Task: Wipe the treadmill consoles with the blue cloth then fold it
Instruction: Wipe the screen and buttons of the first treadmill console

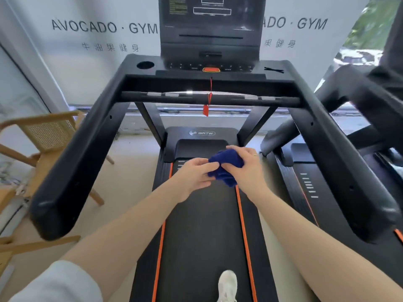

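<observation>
Holding: both hands meet over the treadmill belt (pixel 202 225), with the blue cloth (pixel 225 166) bunched up between them.
Left hand: the left hand (pixel 194 175) has its fingers curled and pinches the near edge of the cloth, thumb on top, coming in from about 8 o'clock of the bundle.
Right hand: the right hand (pixel 245 165) wraps over the cloth from 3 o'clock, fingers curled round the top of it; a ring (pixel 254 155) shows on one finger.
Cloth: a dark blue wad, crumpled, with a corner hanging down at 6 o'clock below the hands; it is held in the air, apart from the belt and well short of the console.
Console: the treadmill console (pixel 210 29) stands at 12 o'clock, its screen dark with faint lit text, which is too blurred to read.
Safety key: an orange-red button (pixel 211 70) sits under the screen, and a red cord with a tag (pixel 206 110) hangs from it past the crossbar (pixel 209 99).
Handrails: two black rails run back on either side, toward 7 and 5 o'clock.
Cup holder: a round well (pixel 145 65) at about 11 o'clock on the console deck.
Neighbour: a second treadmill (pixel 349 127) stands at 2 o'clock, probably the same model.
Chair: a wooden chair with a woven back (pixel 46 136) at 9 o'clock.
Foot: a white shoe (pixel 227 284) on the belt at 6 o'clock.
</observation>
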`<action>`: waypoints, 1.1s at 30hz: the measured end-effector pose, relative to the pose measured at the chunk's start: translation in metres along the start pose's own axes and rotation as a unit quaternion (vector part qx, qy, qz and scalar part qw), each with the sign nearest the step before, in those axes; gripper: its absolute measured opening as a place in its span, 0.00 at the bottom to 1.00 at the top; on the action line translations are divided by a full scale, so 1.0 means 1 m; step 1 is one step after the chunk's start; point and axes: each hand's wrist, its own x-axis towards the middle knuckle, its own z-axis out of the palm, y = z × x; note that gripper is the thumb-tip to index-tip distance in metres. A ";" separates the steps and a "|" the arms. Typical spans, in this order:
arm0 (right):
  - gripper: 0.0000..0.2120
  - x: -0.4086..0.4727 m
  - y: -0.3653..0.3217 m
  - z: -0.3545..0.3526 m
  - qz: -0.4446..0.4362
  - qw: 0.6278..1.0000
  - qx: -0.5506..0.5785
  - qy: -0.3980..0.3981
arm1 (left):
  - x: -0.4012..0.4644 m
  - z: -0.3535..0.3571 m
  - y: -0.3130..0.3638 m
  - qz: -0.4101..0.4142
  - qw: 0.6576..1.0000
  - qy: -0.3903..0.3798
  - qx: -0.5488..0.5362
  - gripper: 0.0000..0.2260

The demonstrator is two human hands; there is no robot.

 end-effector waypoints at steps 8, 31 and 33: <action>0.37 0.115 -0.001 -0.034 -0.118 0.978 -0.051 -0.164 | 0.082 0.019 0.051 0.028 0.993 0.103 -0.043 0.12; 0.20 0.485 -0.045 0.084 -0.165 0.986 0.015 -0.025 | 0.352 -0.182 0.267 0.199 0.858 0.247 0.403 0.15; 0.19 0.520 -0.050 0.092 -0.192 0.981 -0.018 0.007 | 0.381 -0.212 0.288 0.228 0.841 0.273 0.409 0.19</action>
